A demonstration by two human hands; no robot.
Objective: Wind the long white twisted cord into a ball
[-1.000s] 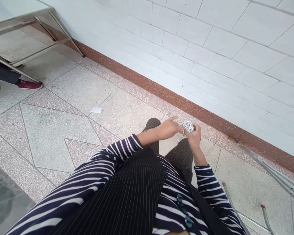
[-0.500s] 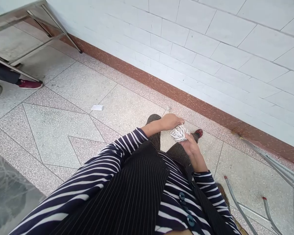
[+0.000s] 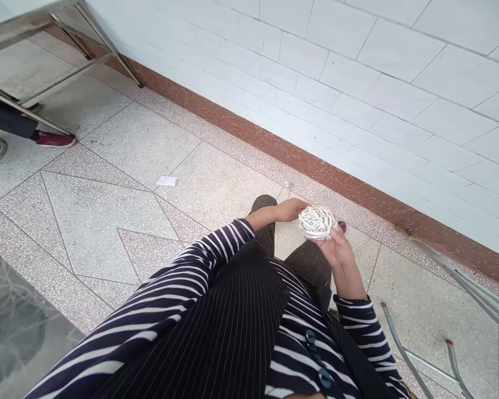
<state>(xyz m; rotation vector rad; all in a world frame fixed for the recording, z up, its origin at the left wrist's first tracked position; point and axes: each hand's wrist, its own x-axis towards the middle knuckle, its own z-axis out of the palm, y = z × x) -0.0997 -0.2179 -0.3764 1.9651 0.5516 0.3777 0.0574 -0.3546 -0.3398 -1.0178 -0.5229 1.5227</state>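
Note:
A ball of white string (image 3: 317,223) is held over my lap, its strands wrapped in many crossing directions. My right hand (image 3: 339,250) grips it from below and the right side, with the thumb on its near face. At its left edge, my left hand (image 3: 289,210) has its fingers drawn together; the fingertips are partly hidden by the ball. A thin strand runs from the left hand down to a small heap of loose string (image 3: 288,184) on the floor.
A white slip of paper (image 3: 167,181) lies on the tiled floor. At upper left stands a metal-framed table (image 3: 103,41), with another person's red shoe (image 3: 56,139) by its leg. Metal tube legs (image 3: 430,363) with red caps and a metal frame (image 3: 469,282) are at right.
The ball has moved slightly right and turned, and more of it shows. My left hand has slid from on top of it to its left edge; my right hand still holds it.

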